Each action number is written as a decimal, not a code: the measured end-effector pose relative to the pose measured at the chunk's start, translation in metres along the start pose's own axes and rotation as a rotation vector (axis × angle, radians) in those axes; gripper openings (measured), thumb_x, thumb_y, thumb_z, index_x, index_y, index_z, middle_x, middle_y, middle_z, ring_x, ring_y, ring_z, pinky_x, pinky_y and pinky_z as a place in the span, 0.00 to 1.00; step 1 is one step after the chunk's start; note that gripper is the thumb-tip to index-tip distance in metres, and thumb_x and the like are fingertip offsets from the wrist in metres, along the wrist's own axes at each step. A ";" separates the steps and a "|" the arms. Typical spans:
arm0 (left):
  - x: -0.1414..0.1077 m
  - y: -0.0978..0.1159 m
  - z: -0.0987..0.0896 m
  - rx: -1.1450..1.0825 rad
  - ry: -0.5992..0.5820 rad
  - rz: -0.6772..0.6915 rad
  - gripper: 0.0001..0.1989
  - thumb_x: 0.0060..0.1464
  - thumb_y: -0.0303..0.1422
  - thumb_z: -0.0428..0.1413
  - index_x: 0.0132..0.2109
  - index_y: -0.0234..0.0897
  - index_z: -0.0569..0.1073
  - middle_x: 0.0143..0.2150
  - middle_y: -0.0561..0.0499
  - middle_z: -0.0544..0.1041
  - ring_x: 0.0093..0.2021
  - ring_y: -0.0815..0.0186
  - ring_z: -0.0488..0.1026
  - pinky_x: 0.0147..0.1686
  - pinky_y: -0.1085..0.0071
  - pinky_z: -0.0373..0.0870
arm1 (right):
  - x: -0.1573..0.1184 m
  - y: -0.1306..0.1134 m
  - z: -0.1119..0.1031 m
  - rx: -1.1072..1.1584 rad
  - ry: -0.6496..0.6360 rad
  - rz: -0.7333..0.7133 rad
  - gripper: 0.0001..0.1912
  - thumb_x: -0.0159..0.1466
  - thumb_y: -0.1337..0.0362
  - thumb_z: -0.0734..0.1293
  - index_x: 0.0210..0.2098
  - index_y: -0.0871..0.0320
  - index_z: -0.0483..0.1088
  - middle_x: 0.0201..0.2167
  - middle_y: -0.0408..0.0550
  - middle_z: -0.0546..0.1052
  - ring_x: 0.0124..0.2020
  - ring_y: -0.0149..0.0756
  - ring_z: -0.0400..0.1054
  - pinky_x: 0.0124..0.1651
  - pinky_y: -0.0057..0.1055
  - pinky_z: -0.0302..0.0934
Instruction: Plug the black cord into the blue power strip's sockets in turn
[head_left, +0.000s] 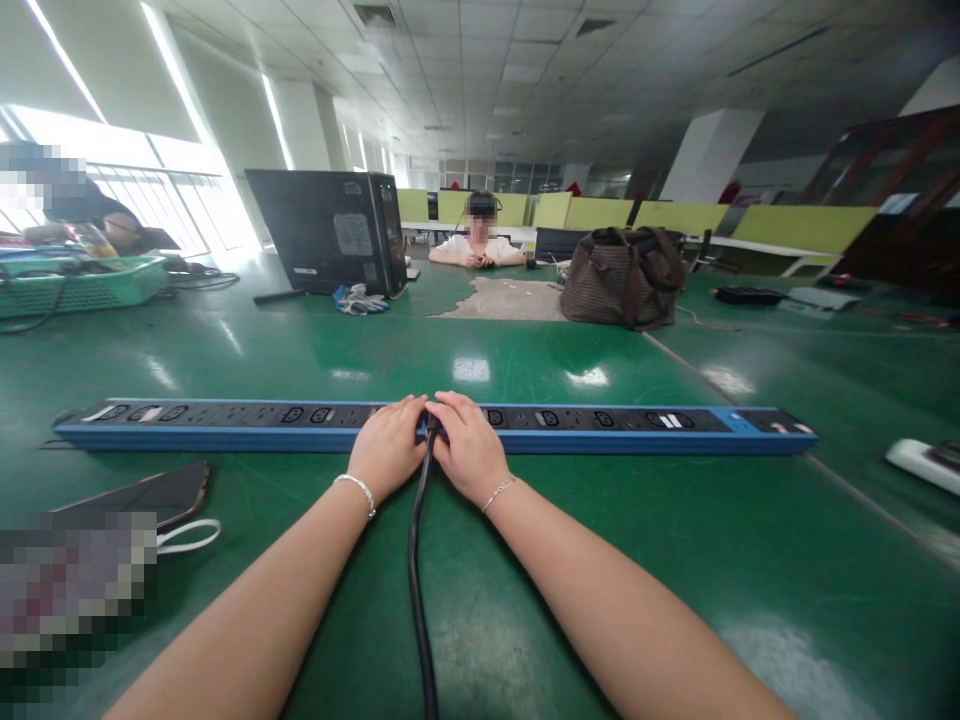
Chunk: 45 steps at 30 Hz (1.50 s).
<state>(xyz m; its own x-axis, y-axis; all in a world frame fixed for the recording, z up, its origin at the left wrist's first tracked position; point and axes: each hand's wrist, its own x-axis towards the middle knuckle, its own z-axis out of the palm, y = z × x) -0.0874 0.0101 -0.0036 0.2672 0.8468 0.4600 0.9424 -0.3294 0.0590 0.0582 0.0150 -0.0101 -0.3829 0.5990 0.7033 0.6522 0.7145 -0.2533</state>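
Note:
A long power strip [225, 440] with a blue body and a black face of sockets lies crosswise on the green table. Both of my hands meet over its middle. My left hand [386, 445] is closed, its fingers curled over the strip beside the end of a black power cable [420, 560]. From the other side, my right hand [472, 445] closes around the same cable end, fingertips close to those of the left. The plug is mostly covered by my fingers, so how far it sits in a socket is hidden. The cable runs down toward me between my forearms.
At left lie a phone [169, 495] and a blurred item with a white loop [191, 537]. Farther back are a green basket [75, 290], a black computer case [330, 230], gloves [362, 300] and a brown bag [622, 280]. A person [480, 240] sits opposite.

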 end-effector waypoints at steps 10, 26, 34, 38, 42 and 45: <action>-0.003 0.010 -0.007 0.019 -0.001 -0.057 0.22 0.54 0.33 0.48 0.55 0.31 0.66 0.56 0.39 0.72 0.59 0.55 0.66 0.58 0.56 0.57 | 0.014 -0.001 -0.009 -0.119 -0.164 0.059 0.17 0.64 0.69 0.58 0.51 0.61 0.69 0.50 0.51 0.74 0.52 0.39 0.66 0.56 0.36 0.56; -0.003 0.013 -0.008 -0.008 0.019 -0.113 0.19 0.54 0.35 0.48 0.53 0.35 0.67 0.53 0.42 0.74 0.57 0.56 0.67 0.55 0.57 0.58 | 0.012 -0.001 -0.003 -0.055 -0.154 0.150 0.18 0.64 0.69 0.57 0.52 0.61 0.68 0.50 0.50 0.74 0.50 0.36 0.66 0.56 0.32 0.56; -0.003 0.012 -0.008 -0.021 0.031 -0.109 0.18 0.52 0.34 0.50 0.51 0.36 0.67 0.52 0.43 0.75 0.55 0.56 0.68 0.54 0.58 0.58 | 0.014 -0.001 -0.006 -0.093 -0.225 0.250 0.18 0.63 0.66 0.58 0.53 0.56 0.65 0.46 0.48 0.76 0.47 0.38 0.67 0.52 0.34 0.58; -0.002 0.012 -0.008 -0.025 0.032 -0.110 0.18 0.52 0.35 0.51 0.50 0.37 0.67 0.52 0.44 0.75 0.55 0.56 0.68 0.54 0.58 0.59 | 0.013 -0.001 -0.006 -0.104 -0.242 0.261 0.17 0.64 0.65 0.57 0.51 0.54 0.66 0.45 0.47 0.76 0.45 0.38 0.68 0.48 0.34 0.60; -0.003 0.012 -0.008 -0.020 0.034 -0.112 0.18 0.53 0.36 0.50 0.50 0.38 0.68 0.52 0.43 0.75 0.55 0.55 0.68 0.54 0.58 0.59 | 0.013 -0.003 -0.007 -0.085 -0.235 0.274 0.16 0.65 0.65 0.56 0.51 0.54 0.66 0.44 0.47 0.76 0.45 0.38 0.69 0.47 0.33 0.61; -0.003 0.012 -0.005 -0.021 0.054 -0.118 0.18 0.53 0.39 0.50 0.50 0.38 0.68 0.51 0.43 0.75 0.54 0.55 0.69 0.54 0.58 0.59 | 0.014 -0.003 -0.008 -0.017 -0.173 0.375 0.16 0.66 0.62 0.56 0.51 0.53 0.65 0.44 0.47 0.76 0.43 0.39 0.70 0.44 0.33 0.62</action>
<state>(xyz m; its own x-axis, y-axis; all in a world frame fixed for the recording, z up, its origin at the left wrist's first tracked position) -0.0782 0.0017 0.0005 0.1428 0.8566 0.4958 0.9621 -0.2378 0.1337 0.0560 0.0180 0.0065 -0.2197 0.8696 0.4421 0.7778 0.4297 -0.4587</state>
